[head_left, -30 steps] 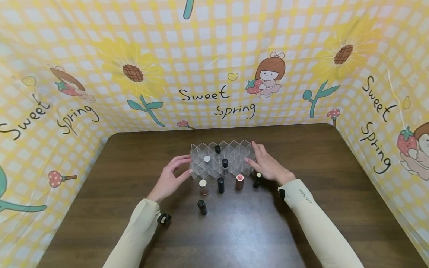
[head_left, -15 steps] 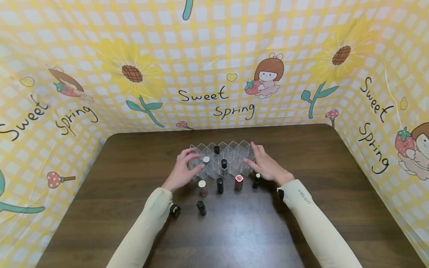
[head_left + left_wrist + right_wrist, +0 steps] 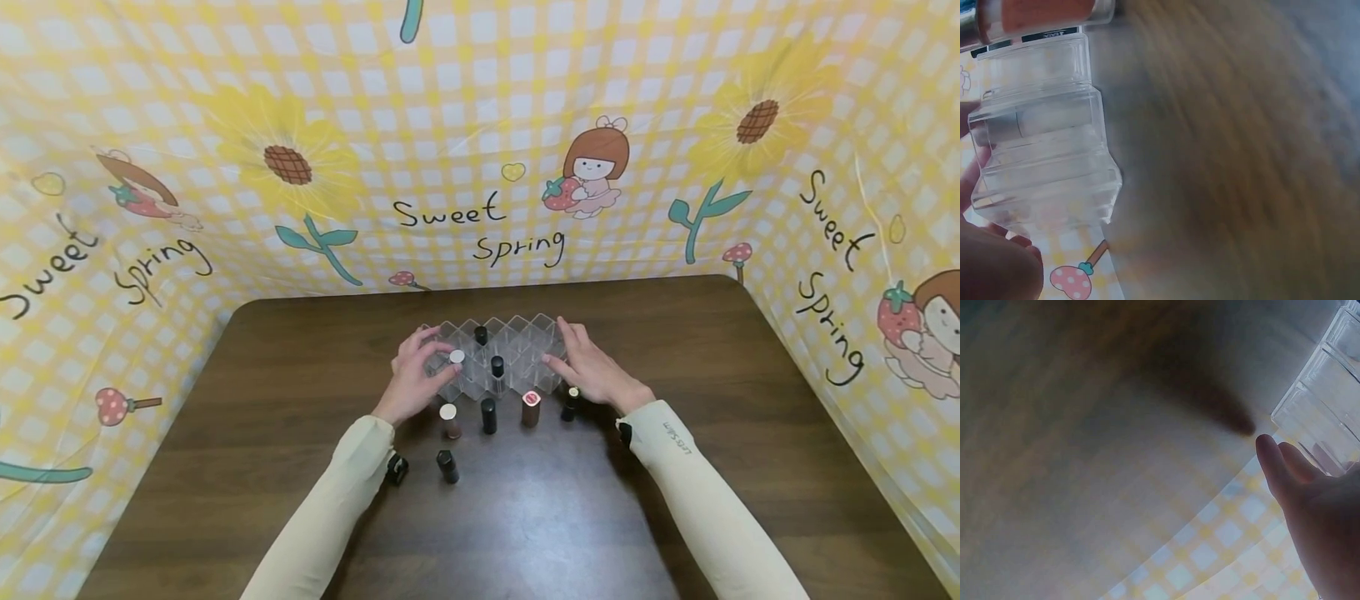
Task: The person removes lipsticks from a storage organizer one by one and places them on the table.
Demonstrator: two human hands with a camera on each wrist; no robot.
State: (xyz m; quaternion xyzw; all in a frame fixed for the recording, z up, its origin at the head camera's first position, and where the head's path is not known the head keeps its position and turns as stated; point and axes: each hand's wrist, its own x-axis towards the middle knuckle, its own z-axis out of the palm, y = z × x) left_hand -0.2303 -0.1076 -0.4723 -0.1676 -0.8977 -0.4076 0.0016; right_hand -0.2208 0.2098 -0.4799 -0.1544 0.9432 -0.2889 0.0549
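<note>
Resting against the right end of the clear lipstick organizer (image 3: 525, 354), which sits on the wooden table (image 3: 555, 517), the right hand (image 3: 596, 367) has its fingers straight and loosely spread. The left hand (image 3: 412, 375) curves about a white-capped tube (image 3: 457, 357) inside; whether it pinches cannot be told. An uneven pull might shift the organizer; a low arm swing could topple the front black tube (image 3: 447, 467), near the left wrist camera (image 3: 397, 469). Counted: 1 organizer, 3 tubes inside, 5 upright outside.
</note>
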